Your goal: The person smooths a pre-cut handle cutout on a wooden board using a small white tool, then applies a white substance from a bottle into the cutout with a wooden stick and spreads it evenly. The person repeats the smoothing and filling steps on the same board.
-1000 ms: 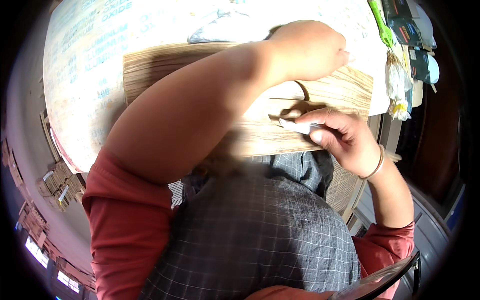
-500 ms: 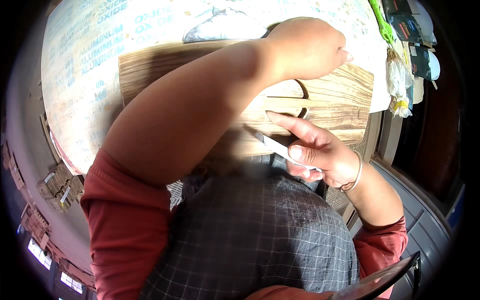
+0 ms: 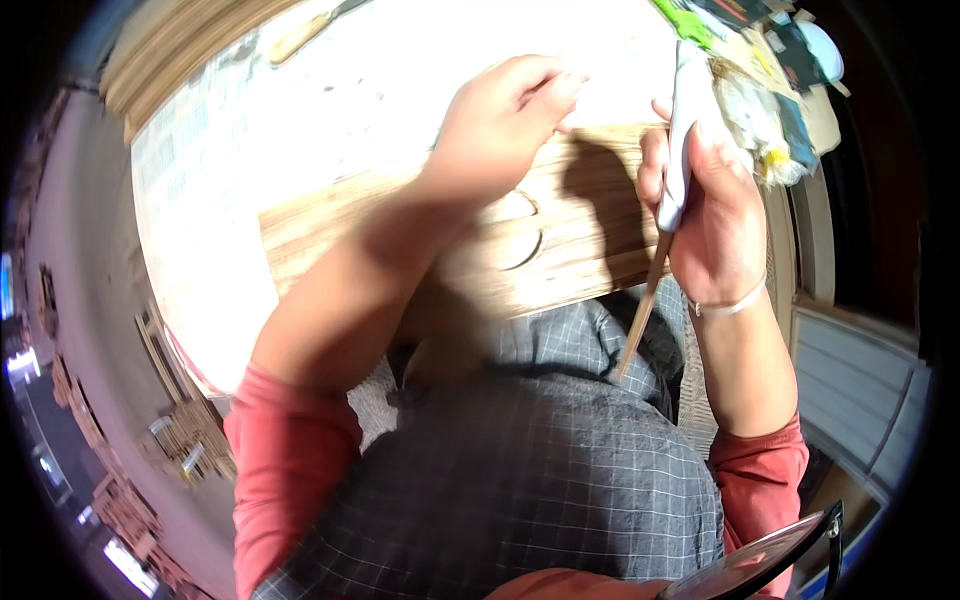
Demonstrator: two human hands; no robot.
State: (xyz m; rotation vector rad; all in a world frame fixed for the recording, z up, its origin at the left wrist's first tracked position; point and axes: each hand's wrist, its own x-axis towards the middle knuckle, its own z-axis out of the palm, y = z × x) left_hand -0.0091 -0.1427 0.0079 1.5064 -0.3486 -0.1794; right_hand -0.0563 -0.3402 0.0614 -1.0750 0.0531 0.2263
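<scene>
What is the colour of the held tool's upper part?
The tool's upper part is white; best view: head.

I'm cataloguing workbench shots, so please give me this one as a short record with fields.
Right hand: grips a slim tool by its whitish part; the narrow brown end points toward the body
Left hand: over the board's far edge, fingers partly curled; contact unclear
Board: striped wood, dark curved lines
Upper right: bright green object
Upper left: wooden-handled tool
Clothing: dark checked garment, red sleeves
</scene>
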